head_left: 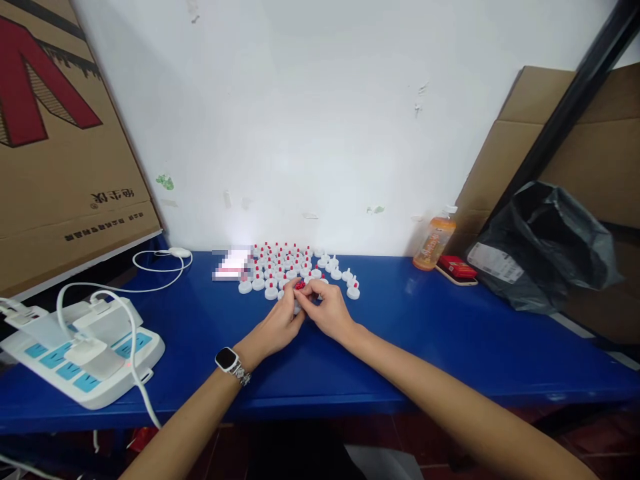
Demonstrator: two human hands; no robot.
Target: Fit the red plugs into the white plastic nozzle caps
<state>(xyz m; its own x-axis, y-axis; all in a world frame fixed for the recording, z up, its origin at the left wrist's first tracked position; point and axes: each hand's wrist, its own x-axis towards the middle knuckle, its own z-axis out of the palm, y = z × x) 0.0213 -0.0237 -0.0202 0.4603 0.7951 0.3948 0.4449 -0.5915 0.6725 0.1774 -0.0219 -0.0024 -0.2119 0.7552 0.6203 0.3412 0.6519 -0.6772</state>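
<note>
My left hand (281, 325) and my right hand (330, 311) meet above the front of a cluster of white nozzle caps. Small red tip caps (300, 285) show in a bunch between them, cupped in the closed fingers of the left. The right thumb and index finger are pinched together against this bunch; what they grip is hidden. Many white caps with red tips (271, 291) stand upright on the table behind and left of my hands. At the cluster's right side, several white nozzle caps (336, 273) have bare spouts.
The blue table (420, 347) meets a white wall. A lit, blurred screen (233, 263) lies left of the caps. A power strip (90, 387) with cables occupies the left. An orange drink bottle (434, 243), a red packet (457, 267) and a dark plastic bag (540, 253) sit right.
</note>
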